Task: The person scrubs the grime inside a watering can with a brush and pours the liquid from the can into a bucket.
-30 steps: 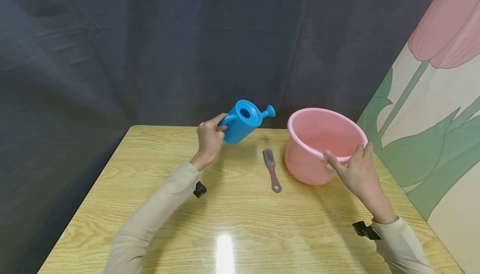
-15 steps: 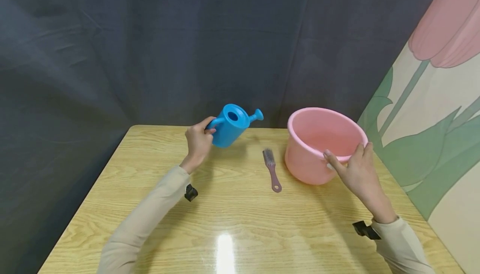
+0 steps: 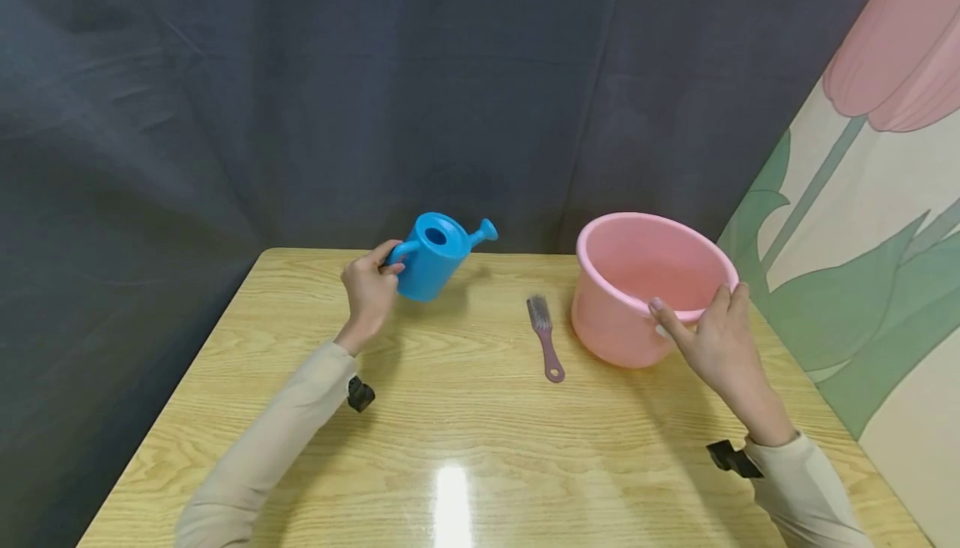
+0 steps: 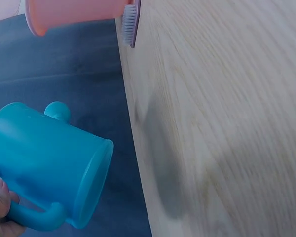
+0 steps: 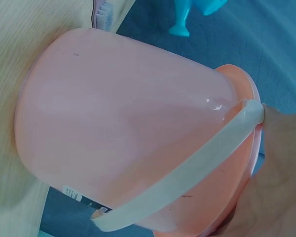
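Note:
My left hand point(image 3: 370, 294) grips the handle of a blue watering can point(image 3: 429, 268), holding it above the back of the table with its spout towards the right. In the left wrist view the can point(image 4: 44, 158) hangs apart from its shadow on the wood. On the right, my right hand point(image 3: 720, 352) holds the near rim of a pink bucket point(image 3: 615, 327), which rests on the table. The right wrist view shows the bucket's white carrying handle point(image 5: 182, 175) hanging down its side. Between can and bucket lies a purple brush point(image 3: 547, 339), bristles up.
The wooden table point(image 3: 465, 414) ends at a dark curtain point(image 3: 420, 98) behind. A wall with a painted tulip point(image 3: 840, 281) runs along the right side, close to the bucket. A bright reflection shows at the front of the tabletop.
My left hand has carried the watering can leftward and slightly down, away from the bucket. My right hand, the bucket and the brush have stayed in place.

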Available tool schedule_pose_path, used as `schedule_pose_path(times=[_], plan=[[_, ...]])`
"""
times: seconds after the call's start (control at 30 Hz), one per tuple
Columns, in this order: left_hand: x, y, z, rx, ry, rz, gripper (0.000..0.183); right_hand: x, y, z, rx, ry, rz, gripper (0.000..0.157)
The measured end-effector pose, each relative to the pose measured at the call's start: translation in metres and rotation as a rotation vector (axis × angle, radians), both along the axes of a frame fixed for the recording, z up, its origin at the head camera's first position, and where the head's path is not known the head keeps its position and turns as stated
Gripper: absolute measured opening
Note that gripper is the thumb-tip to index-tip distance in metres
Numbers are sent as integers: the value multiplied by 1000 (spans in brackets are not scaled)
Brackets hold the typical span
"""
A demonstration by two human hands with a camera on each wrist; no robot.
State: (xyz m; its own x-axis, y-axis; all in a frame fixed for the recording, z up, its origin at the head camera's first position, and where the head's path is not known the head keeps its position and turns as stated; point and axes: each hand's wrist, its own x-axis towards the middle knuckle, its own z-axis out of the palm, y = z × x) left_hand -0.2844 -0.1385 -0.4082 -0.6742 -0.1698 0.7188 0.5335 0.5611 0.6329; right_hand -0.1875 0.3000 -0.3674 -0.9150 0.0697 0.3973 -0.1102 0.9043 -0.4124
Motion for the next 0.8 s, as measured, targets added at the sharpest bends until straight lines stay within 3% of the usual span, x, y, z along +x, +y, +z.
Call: schedule_pose_path(times=[0.57,0.8], plan=[[11,-29,-11,130,-71,45,31,-1,1,-1,-5,-10,-7,95],[18,-44,-16,203,-135,79,32,-1,1,0,-4,-17,-7,96]])
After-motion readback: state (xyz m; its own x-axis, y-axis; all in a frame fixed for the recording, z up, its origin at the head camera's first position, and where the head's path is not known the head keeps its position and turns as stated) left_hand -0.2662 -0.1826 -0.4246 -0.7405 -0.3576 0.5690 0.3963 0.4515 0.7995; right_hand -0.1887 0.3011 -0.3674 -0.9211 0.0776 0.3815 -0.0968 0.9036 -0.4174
